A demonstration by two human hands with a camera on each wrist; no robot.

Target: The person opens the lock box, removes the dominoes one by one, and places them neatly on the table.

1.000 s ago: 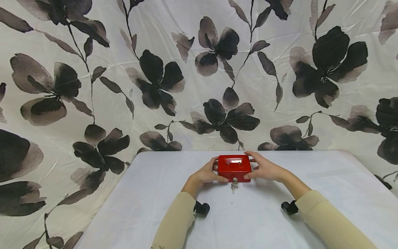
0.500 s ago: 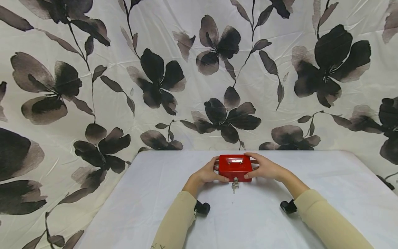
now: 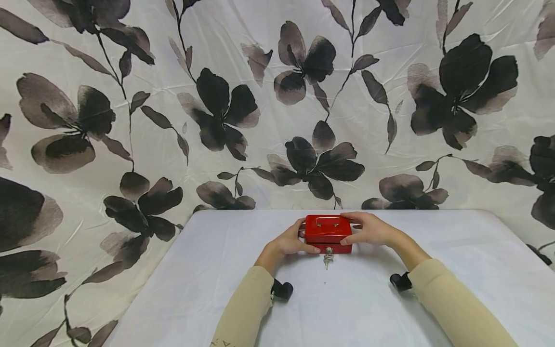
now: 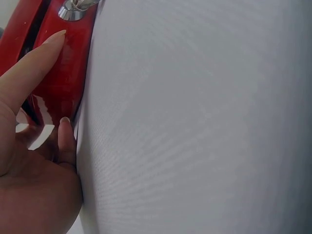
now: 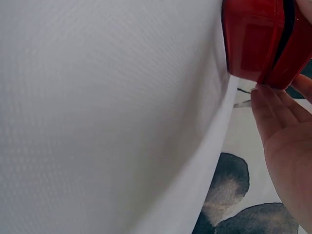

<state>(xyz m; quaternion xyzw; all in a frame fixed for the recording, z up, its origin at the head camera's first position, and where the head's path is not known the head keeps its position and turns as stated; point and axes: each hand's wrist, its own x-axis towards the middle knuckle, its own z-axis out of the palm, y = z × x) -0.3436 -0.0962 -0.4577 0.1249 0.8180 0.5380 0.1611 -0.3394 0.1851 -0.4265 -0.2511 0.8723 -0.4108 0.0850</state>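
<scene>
A small red metal cash box stands near the far edge of the white table, between both hands. Its front lock carries hanging keys. My left hand grips the left side, the thumb lying across the front of the base beside the round lock in the left wrist view. My right hand holds the lid at its right side, thumb on the front and fingers behind. A dark gap runs between lid and base in both wrist views, so the lid is slightly raised. The box's inside is hidden.
The white-covered table ends just behind the box. Beyond it hangs a pale cloth printed with dark flowers. Black camera mounts sit at both wrists, below beige sleeves.
The right thumb has moved up slightly with the lid, which now tilts up a little from the base. The left hand and the base have stayed almost in place.
</scene>
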